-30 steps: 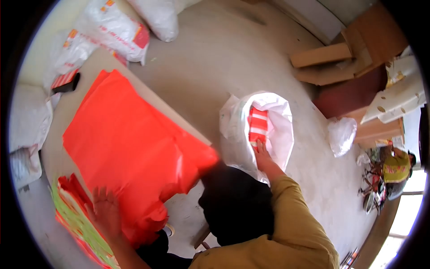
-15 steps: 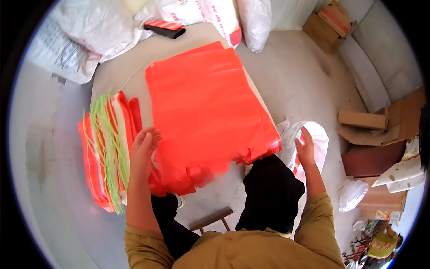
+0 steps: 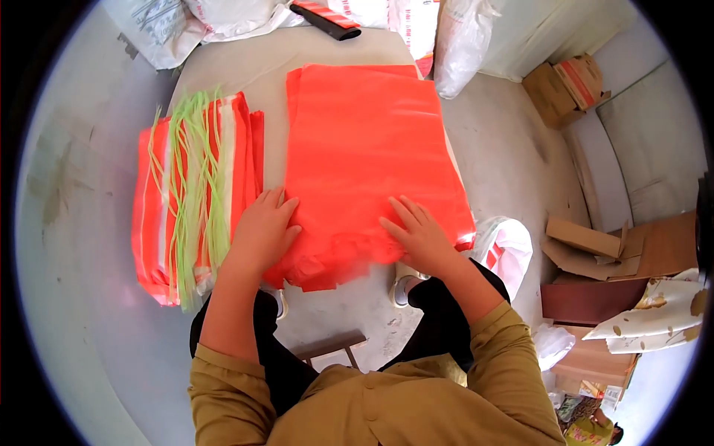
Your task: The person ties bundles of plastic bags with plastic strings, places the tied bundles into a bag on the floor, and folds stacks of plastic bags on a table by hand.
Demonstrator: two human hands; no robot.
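Note:
A stack of thin red sheets (image 3: 364,149) lies on the table before me, its near edge ragged and crumpled. My left hand (image 3: 265,225) rests at the stack's near left edge, palm down with fingers apart. On the near right part of the top sheet lies my right hand (image 3: 421,232), its fingers spread flat. Neither hand holds anything. To the left is a pile of folded red and white striped material (image 3: 152,212), with a bundle of light green strings (image 3: 195,186) draped over it.
A dark roll with red stripes (image 3: 327,21) sits at the table's (image 3: 260,56) far edge. White sacks (image 3: 230,15) stand behind it. At right are an open white bag (image 3: 513,253) and cardboard boxes (image 3: 561,93). Another person (image 3: 591,431) is at lower right.
Both hands have come down onto the red sheets; the right hand moved left from beside the white bag. The view has shifted, and the red stack now looks straighter.

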